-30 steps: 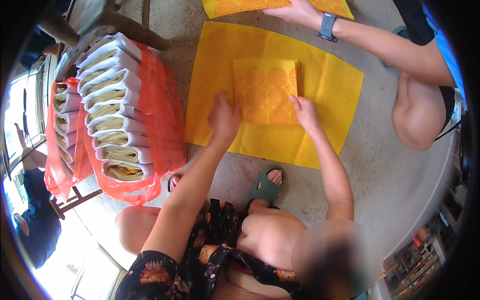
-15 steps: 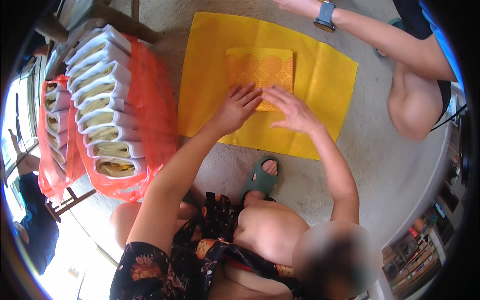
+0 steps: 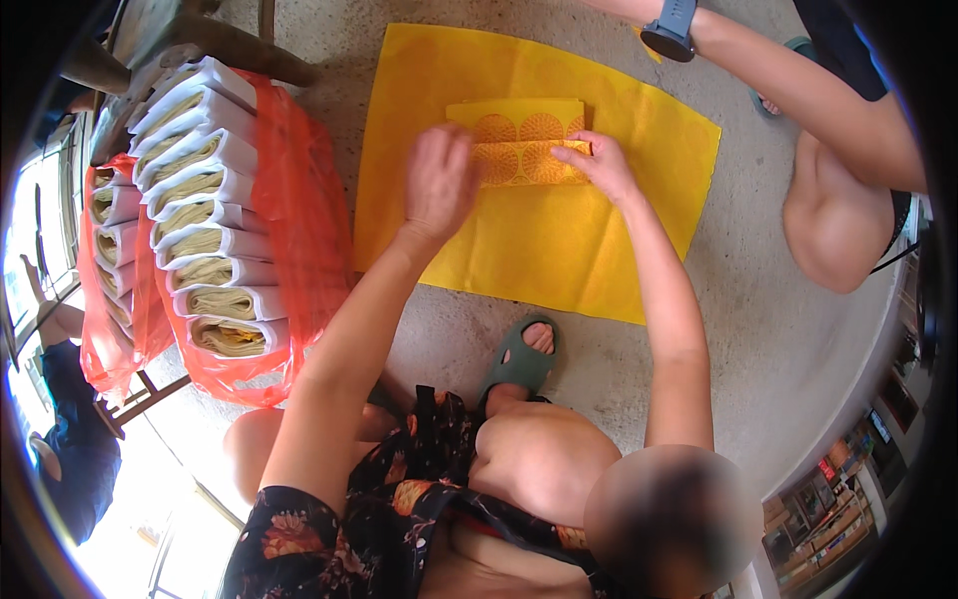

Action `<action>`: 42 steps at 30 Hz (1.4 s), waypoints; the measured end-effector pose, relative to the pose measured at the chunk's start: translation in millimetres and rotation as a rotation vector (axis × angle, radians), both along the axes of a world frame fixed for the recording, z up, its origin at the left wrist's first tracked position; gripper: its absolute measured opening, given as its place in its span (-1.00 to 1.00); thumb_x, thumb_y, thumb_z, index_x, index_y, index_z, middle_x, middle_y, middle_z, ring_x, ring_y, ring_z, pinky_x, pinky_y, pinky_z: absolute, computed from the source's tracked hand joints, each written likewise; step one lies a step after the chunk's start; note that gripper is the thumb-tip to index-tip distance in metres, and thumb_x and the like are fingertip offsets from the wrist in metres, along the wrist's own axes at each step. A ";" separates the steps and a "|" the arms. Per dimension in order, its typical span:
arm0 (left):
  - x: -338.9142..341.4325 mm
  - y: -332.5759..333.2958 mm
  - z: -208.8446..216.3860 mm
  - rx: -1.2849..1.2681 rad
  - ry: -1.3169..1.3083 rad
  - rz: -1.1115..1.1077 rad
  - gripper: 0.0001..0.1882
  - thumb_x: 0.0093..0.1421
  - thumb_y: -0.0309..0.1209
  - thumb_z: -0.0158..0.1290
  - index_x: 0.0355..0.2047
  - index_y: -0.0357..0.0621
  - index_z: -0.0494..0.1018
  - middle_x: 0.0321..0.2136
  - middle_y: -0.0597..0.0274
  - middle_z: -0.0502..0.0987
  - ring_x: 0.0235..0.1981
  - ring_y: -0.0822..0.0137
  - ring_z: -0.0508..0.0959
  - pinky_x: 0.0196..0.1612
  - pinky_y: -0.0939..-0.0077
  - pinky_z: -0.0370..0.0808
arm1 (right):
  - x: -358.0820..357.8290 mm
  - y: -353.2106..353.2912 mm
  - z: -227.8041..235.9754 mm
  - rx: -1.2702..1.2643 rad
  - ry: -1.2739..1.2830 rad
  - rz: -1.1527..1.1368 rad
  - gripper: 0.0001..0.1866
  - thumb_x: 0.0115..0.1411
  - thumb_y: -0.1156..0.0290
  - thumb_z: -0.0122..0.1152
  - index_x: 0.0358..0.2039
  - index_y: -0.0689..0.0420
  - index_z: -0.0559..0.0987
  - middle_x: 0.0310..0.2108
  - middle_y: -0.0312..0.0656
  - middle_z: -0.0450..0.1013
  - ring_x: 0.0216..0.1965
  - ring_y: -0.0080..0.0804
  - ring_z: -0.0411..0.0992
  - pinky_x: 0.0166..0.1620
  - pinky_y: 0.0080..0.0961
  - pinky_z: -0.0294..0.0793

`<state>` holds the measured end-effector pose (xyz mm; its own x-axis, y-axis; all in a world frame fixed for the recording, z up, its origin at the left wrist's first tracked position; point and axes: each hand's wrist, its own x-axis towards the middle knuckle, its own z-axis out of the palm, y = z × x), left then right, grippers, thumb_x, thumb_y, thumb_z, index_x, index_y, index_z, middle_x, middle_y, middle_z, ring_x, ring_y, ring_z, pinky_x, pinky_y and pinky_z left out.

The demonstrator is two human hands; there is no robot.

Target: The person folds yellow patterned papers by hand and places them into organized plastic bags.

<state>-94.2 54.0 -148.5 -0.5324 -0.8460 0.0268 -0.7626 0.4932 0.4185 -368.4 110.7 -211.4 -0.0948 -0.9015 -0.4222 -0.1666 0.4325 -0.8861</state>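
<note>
A large yellow sheet (image 3: 559, 250) lies spread on the floor in front of me. On its upper middle rests a smaller yellow paper printed with orange round patterns (image 3: 524, 165), its near part folded up over itself. My right hand (image 3: 604, 168) pinches the right end of that fold between thumb and fingers. At the left end is my left hand (image 3: 439, 185), curled and smeared by motion; whether it grips the paper cannot be made out.
At left, red plastic bags (image 3: 304, 230) hold a stack of folded white-wrapped paper bundles (image 3: 215, 245). A wooden stool or bench (image 3: 180, 45) stands at the far left. Another person's arm with a dark watch (image 3: 671, 32) reaches in at the far right. My green sandal (image 3: 524, 359) is near the sheet.
My hands lay flat on the patterned paper before; now its near edge is folded upward, my right hand pinches it and my left has moved left. The other person's arm has shifted right.
</note>
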 end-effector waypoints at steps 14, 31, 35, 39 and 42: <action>5.1 -49.1 -23.4 0.246 0.382 -0.153 -0.62 0.14 -0.31 0.22 -0.08 -0.25 0.49 -0.22 -0.14 0.58 -0.25 -0.05 0.62 -0.23 0.18 0.57 | 11.4 -23.0 39.6 -0.412 0.218 0.238 -0.51 0.09 0.31 0.42 0.04 0.15 0.55 -0.14 -0.12 0.60 -0.05 -0.23 0.55 0.03 -0.38 0.51; -41.9 -70.7 58.0 0.739 0.078 -0.145 -0.50 0.31 -0.32 0.01 0.18 -0.32 0.27 -0.06 0.06 0.56 -0.16 0.10 0.62 -0.04 0.16 0.54 | 35.8 -19.5 57.9 -0.184 -0.763 -0.281 -0.38 0.35 -0.12 0.00 0.22 0.07 0.33 0.12 -0.30 0.38 0.19 -0.41 0.29 0.25 -0.20 0.23; -2.6 -52.5 130.7 1.639 0.734 0.182 -0.58 0.42 -0.24 -0.08 0.13 -0.29 0.37 -0.01 0.22 0.54 -0.13 0.33 0.59 -0.08 0.40 0.53 | 100.0 -0.7 112.7 0.014 -0.957 -0.124 -0.64 0.32 0.12 0.19 0.01 0.03 0.55 -0.10 -0.37 0.50 -0.09 -0.52 0.46 -0.10 -0.48 0.50; 67.8 -44.9 173.2 0.919 0.450 -0.225 -0.54 0.43 -0.17 -0.07 0.14 -0.27 0.40 -0.12 0.21 0.58 -0.22 0.41 0.54 -0.13 0.50 0.52 | 155.9 -5.6 179.8 -0.038 -0.789 -0.083 -0.78 0.36 0.31 0.14 -0.07 0.09 0.62 -0.19 -0.39 0.53 -0.22 -0.67 0.47 -0.18 -0.65 0.51; 106.7 -41.1 219.4 0.649 0.364 -0.167 -0.57 0.41 -0.07 -0.07 -0.05 -0.18 0.52 -0.46 0.17 0.61 -0.49 0.28 0.56 -0.29 0.35 0.54 | 178.7 -14.7 215.8 -0.053 -0.684 0.077 -0.74 0.37 0.32 0.13 -0.03 0.17 0.59 -0.18 -0.38 0.53 -0.21 -0.67 0.47 -0.14 -0.59 0.54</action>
